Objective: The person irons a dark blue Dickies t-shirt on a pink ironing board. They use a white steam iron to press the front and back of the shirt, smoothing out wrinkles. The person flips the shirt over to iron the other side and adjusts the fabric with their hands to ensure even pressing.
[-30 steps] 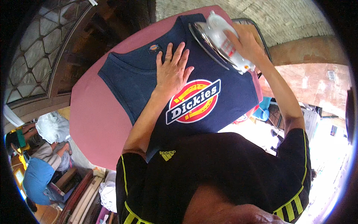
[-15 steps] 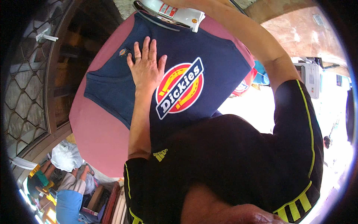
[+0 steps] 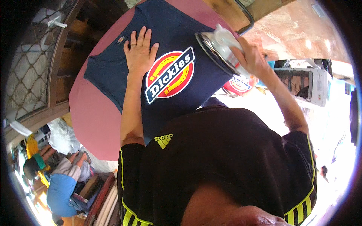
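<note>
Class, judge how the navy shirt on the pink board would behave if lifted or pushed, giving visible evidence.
The navy shirt would probably droop when lifted, since it lies as thin, flat cloth on the pink board. Its large printed badge may flex slightly less, looking like a solid layer. Pushed, it might wrinkle near the left hand resting on it.

Pink board [image 3: 90, 116] leaves room at left; iron [image 3: 223, 46] blocks right.

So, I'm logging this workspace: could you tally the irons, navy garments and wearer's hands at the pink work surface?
Iron: 1
Navy garment: 1
Hands (left hand, right hand): 2
Total: 4
</note>
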`<action>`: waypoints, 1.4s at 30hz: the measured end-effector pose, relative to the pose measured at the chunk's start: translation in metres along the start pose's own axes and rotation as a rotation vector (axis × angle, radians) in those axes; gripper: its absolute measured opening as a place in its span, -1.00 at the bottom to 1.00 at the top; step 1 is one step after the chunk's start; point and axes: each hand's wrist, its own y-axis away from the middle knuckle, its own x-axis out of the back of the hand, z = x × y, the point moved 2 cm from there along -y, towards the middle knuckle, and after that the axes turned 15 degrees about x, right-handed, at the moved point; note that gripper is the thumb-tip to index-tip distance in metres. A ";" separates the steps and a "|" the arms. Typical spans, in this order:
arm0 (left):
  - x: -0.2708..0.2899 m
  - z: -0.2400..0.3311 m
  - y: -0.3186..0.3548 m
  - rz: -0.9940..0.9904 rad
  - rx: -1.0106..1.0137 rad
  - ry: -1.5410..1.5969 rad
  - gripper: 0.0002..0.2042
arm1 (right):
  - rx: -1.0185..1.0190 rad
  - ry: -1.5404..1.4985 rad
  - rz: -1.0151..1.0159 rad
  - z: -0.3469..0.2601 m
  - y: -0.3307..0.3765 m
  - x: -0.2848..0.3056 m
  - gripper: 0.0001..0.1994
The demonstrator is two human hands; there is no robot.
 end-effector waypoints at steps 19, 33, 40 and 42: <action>0.039 0.004 0.070 0.130 0.452 0.047 -0.37 | 0.174 -0.131 0.005 0.032 0.008 0.015 -0.77; 0.076 -0.030 0.223 0.090 1.065 -0.168 -0.37 | 0.173 -0.028 0.061 0.105 -0.132 0.035 -0.72; 0.082 -0.034 0.281 0.204 1.147 -0.225 -0.47 | -0.068 -0.289 -0.032 0.172 -0.203 0.049 -0.52; 0.085 -0.033 0.280 0.246 1.109 -0.189 -0.49 | -0.099 -0.297 -0.034 0.186 -0.211 0.048 -0.52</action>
